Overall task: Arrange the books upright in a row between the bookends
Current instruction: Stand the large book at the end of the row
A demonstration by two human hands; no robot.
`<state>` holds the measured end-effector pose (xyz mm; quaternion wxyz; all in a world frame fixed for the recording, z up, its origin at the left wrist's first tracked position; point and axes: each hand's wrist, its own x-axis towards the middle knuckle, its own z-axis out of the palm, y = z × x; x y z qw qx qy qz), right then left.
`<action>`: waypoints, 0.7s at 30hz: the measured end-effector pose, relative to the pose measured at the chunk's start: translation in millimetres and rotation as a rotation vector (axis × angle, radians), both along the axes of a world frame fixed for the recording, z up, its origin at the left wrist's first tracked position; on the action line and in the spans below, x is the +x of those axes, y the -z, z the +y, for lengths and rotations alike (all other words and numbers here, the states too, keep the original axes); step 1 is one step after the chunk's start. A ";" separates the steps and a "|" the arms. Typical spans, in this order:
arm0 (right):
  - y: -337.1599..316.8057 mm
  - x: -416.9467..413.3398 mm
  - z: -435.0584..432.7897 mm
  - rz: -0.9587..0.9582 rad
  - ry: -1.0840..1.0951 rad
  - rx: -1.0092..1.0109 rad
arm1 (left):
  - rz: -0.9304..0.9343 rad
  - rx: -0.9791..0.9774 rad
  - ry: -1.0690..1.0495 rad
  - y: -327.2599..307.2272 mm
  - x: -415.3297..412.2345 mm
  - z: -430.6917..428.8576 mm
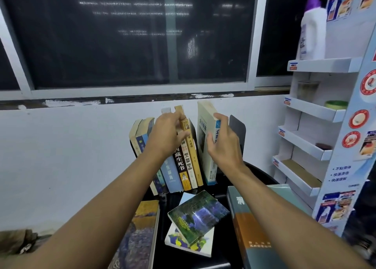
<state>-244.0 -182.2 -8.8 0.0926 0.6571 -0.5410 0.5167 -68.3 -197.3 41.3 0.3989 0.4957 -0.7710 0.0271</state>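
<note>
Several books stand upright in a row [183, 163] on a black table [258, 172] against the white wall. My left hand [167, 134] grips the tops of the middle books, thumb on a tan spine. My right hand [222, 142] holds a cream book with a blue-edged spine [204, 138], standing upright at the row's right end. A dark metal bookend [238, 126] stands just right of that book, partly behind my hand. The left bookend is hidden behind the books.
Loose books lie flat in front: a painted-cover one [138, 234] at the left, two stacked small ones [196, 214] in the middle, a thick grey-and-orange one [250, 226] at the right. A white cardboard display shelf [313, 110] with a bottle stands at the right.
</note>
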 end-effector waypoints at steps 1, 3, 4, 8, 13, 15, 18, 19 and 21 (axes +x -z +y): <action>1.2 1.2 -2.5 -0.005 0.001 0.006 | -0.001 -0.007 -0.004 0.9 0.2 -0.6; 3.9 2.5 -6.4 -0.016 0.008 0.014 | 0.001 -0.019 -0.011 3.3 0.8 -2.3; 5.1 3.1 -8.1 -0.018 0.013 0.015 | 0.005 -0.022 -0.011 4.5 1.3 -3.2; 6.7 4.2 -14.1 -0.024 0.007 0.008 | 0.015 -0.038 -0.012 7.2 2.8 -6.0; 6.8 3.3 -17.7 -0.037 -0.021 0.021 | 0.011 -0.043 -0.009 7.4 3.4 -7.0; 5.7 1.9 -18.6 -0.046 -0.035 0.035 | 0.010 -0.041 -0.009 7.4 3.7 -7.3; 1.7 -0.3 -17.6 -0.049 -0.081 0.073 | 0.007 -0.036 -0.012 6.7 3.4 -6.4; 0.2 -1.4 -16.3 -0.046 -0.104 0.096 | 0.006 -0.034 -0.013 6.4 3.2 -6.4; -3.8 -4.6 -12.7 -0.040 -0.179 0.167 | 0.003 -0.028 -0.015 5.8 2.9 -5.6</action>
